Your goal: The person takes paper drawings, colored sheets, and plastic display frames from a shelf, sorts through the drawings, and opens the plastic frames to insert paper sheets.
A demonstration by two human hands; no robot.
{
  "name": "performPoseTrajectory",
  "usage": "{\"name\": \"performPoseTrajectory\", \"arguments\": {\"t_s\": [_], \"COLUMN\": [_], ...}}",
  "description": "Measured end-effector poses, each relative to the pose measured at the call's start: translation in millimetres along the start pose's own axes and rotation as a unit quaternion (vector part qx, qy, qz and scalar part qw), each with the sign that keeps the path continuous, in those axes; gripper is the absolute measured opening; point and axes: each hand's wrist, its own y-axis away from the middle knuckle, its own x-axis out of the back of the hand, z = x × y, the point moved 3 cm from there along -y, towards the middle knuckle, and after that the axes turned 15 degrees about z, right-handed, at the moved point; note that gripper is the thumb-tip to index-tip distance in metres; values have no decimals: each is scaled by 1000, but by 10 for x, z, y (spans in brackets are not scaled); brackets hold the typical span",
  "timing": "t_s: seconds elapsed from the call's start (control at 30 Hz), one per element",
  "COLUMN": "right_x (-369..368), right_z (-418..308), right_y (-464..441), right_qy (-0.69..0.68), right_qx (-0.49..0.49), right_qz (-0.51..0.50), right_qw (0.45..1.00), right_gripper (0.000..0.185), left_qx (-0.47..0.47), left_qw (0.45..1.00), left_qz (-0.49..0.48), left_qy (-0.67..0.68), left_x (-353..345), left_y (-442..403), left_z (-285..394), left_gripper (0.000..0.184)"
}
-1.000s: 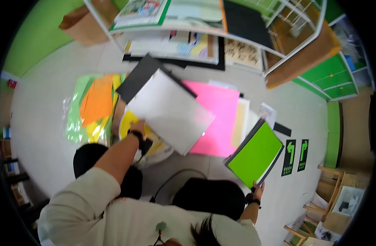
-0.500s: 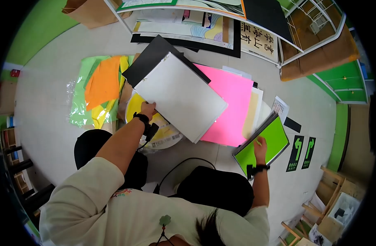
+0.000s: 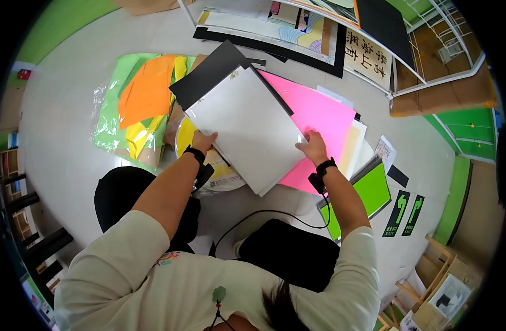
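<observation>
A stack of large white paper sheets (image 3: pixel 250 124) lies slanted in front of me, with small printed marks at its top corner. My left hand (image 3: pixel 204 141) grips the stack's left edge, thumb on top. At its right edge, my right hand (image 3: pixel 313 148) pinches the paper, fingers closed. Black card (image 3: pixel 213 74) sticks out from beneath at the top. Under the right side spreads a large pink sheet (image 3: pixel 313 105). A round yellow-and-white package (image 3: pixel 222 174) shows partly below my left hand. Bright green sheets (image 3: pixel 369 193) lie to the right, partly behind my right forearm.
Orange sheets (image 3: pixel 148 91) and pale green plastic-wrapped sheets (image 3: pixel 112 124) lie at left. Framed artwork (image 3: pixel 297 36) leans under a white rack at the back. Black exit signs (image 3: pixel 396 212) are on the floor at right, near wooden stools (image 3: pixel 429 276).
My right hand has left the green sheets and moved up and left to the white sheets' right edge. My left hand stays on their left edge. The camera view has shifted slightly.
</observation>
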Motion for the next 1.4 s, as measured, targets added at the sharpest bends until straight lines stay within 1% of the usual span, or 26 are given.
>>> {"name": "performPoseTrajectory", "arguments": {"t_s": [0.1,0.17,0.2,0.27,0.3,0.33,0.37,0.4,0.43,0.47,0.5,0.57,0.6,0.63,0.7,0.73,0.83,0.87,0.93,0.97,1.0,1.07,1.17,1.3,1.33,1.4], "right_x": [25,93,136,240,403,670,937,1183,1434,1618,1737,1813,1708,1580,1371,1159,557,393,138,51,-16,-80,-107,10,15,-14], "right_z": [19,5,-8,-66,-174,-358,-555,-761,-968,-1131,-1302,-1610,-1722,-1849,-2140,-2204,-2262,-2248,-2149,-2095,-2026,-1847,-1549,-1512,-1535,-1538], "right_y": [100,174,202,233,237,218,209,229,283,344,409,566,630,682,768,789,772,789,823,830,854,831,757,656,650,690], "right_qy": [25,27,10,-24,-62,-99,-137,-119,-101,-83,-50,15,75,135,58,54,31,21,-51,-86,-80,-68,-43,10,11,2], "right_qx": [8,29,29,28,33,41,49,70,88,105,178,320,340,358,444,451,452,451,403,376,363,332,269,367,396,441], "right_qz": [23,36,50,80,115,147,177,181,186,192,211,241,201,159,151,120,17,-23,-19,-16,-33,-64,-38,28,31,43], "right_qw": [999,999,998,996,991,983,973,974,973,972,960,916,916,910,881,883,891,892,913,922,928,939,961,930,918,896], "right_gripper": [37,31,29,23,22,20,18,16,15,13,14,17,21,25,31,33,35,36,39,41,42,43,44,44,43,37], "left_qx": [14,-49,-81,-51,-34,-49,-28,16,94,83,71,106,122,72,-28,-10,14,31,66,66,69,68,81,99,99,89], "left_qw": [995,971,950,934,925,972,994,993,973,952,924,894,878,893,911,935,965,964,963,967,970,979,981,977,970,978], "left_qz": [19,117,166,213,236,92,-14,-120,-184,-251,-316,-364,-388,-391,-392,-345,-260,-260,-256,-245,-232,-191,-171,-185,-221,-186], "left_qy": [-98,-203,-254,-282,-295,-209,-105,-3,107,155,203,237,254,211,121,77,37,40,45,39,31,5,-32,-32,-20,-13], "left_x": [-14,-8,1,8,23,-147,-250,-348,-366,-391,-390,-258,-198,-120,40,89,189,237,315,322,341,402,367,293,284,251], "left_y": [-163,-90,6,356,464,93,42,6,402,558,680,949,1047,1111,1179,1080,547,400,82,-103,-265,-97,-104,88,54,14], "left_z": [-112,-79,36,513,648,446,552,663,1221,1532,1784,2203,2357,2453,2524,2422,1874,1746,1586,1553,1500,1592,1544,1644,1630,1623], "left_gripper": [61,70,74,76,77,82,84,86,85,85,85,75,71,65,55,35,29,26,20,21,22,22,21,20,21,22]}}
